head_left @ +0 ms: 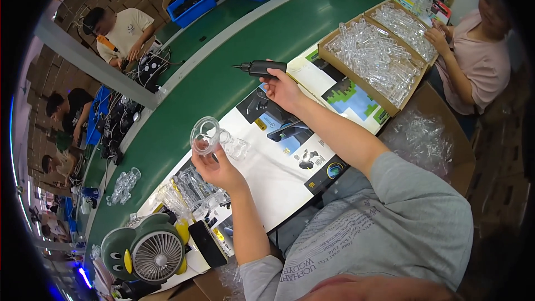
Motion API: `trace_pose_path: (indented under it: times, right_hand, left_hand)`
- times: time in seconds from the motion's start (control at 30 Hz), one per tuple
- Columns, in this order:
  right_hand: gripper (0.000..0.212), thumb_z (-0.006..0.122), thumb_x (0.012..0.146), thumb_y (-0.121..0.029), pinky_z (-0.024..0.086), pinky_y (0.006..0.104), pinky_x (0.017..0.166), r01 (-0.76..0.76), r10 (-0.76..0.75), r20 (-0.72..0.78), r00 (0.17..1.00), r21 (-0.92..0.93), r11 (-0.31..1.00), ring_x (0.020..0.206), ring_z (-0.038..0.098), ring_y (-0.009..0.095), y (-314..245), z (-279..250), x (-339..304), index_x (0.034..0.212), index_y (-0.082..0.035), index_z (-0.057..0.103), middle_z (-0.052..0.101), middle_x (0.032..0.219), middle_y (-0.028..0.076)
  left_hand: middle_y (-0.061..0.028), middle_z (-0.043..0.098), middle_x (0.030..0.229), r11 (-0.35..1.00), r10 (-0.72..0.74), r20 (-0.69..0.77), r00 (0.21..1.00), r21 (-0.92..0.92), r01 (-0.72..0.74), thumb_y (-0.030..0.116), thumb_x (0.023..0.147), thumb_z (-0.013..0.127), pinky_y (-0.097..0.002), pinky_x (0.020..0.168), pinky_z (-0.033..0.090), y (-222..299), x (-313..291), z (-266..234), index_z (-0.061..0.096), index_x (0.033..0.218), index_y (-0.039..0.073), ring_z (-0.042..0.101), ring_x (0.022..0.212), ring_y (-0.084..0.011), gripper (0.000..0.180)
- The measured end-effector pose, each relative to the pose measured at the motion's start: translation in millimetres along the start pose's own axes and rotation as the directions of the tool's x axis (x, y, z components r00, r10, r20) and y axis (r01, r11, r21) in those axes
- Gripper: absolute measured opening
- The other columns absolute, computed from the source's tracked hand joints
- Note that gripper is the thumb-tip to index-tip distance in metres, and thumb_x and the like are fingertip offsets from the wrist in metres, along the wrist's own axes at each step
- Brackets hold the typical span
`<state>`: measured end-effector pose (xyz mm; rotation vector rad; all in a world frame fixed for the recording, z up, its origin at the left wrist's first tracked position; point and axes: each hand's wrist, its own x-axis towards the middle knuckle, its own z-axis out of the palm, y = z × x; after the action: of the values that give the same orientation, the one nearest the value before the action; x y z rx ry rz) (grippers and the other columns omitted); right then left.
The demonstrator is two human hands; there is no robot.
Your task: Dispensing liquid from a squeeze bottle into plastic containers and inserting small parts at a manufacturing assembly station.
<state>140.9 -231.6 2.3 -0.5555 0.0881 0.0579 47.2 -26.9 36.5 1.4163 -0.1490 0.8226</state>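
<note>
My left hand (216, 170) is closed around a clear plastic part with a round ring (205, 135) at its top, raised over the work surface. My right hand (284, 89) grips a black squeeze bottle (259, 68) with a thin pointed nozzle, which points left toward the green table. The nozzle and the ring are apart. Beside the ring lies another clear plastic piece (237, 147), partly behind my left fingers; whether it is joined to the held part I cannot tell. Beneath both hands spreads a printed cardboard sheet (267, 178).
An open carton (365, 86) full of clear plastic parts stands on the right, near a seated co-worker (473, 61). More clear parts (192, 189) lie by my left forearm. A green penguin-shaped fan (147, 251) stands near left. Blue bins (192, 6) sit across the green table (167, 111).
</note>
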Motion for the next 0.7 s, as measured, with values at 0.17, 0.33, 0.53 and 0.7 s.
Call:
trace_pose_path:
  times: [0.17,0.33,0.53,0.7]
  right_hand:
    - [0.043,0.057,0.082,-0.022,0.041,0.0231,0.062,0.019,-0.015,0.051,0.999,-0.078,0.997,0.073,0.052,0.011,-3,3,-4,0.121,-0.027,0.041,0.058,0.092,0.007]
    - [0.038,0.052,0.084,-0.023,0.041,0.0245,0.064,-0.042,0.04,0.086,0.996,0.021,0.999,0.075,0.053,0.013,-4,4,-3,0.121,-0.027,0.042,0.059,0.103,0.013]
    - [0.033,0.049,0.088,-0.028,0.039,0.0245,0.064,-0.046,0.046,0.066,0.997,-0.001,0.999,0.074,0.05,0.014,-1,-6,7,0.12,-0.02,0.046,0.058,0.108,0.014]
    - [0.042,0.06,0.082,-0.013,0.042,0.0258,0.073,0.123,-0.138,-0.072,0.988,-0.184,0.975,0.084,0.054,0.014,6,6,3,0.12,-0.009,0.044,0.058,0.103,0.011]
  left_hand:
    - [-0.0099,0.05,0.111,0.985,-0.149,-0.069,0.986,-0.101,0.142,0.0,0.085,0.053,-0.0275,0.088,0.041,6,4,-2,0.042,0.12,-0.005,0.049,0.103,-0.0148,0.038]
    - [-0.0103,0.048,0.113,0.982,-0.149,-0.049,0.988,-0.122,0.142,-0.001,0.084,0.054,-0.0285,0.089,0.042,4,3,-2,0.041,0.121,-0.005,0.047,0.106,-0.0155,0.04]
    - [-0.0089,0.053,0.109,0.99,-0.136,-0.051,0.989,-0.053,0.134,0.003,0.085,0.054,-0.0258,0.087,0.04,-1,2,-3,0.044,0.118,-0.003,0.051,0.101,-0.0135,0.035]
    - [-0.012,0.049,0.112,0.984,-0.157,-0.061,0.986,-0.092,0.151,-0.004,0.082,0.055,-0.0289,0.09,0.042,4,6,-5,0.041,0.12,-0.006,0.049,0.105,-0.0169,0.041]
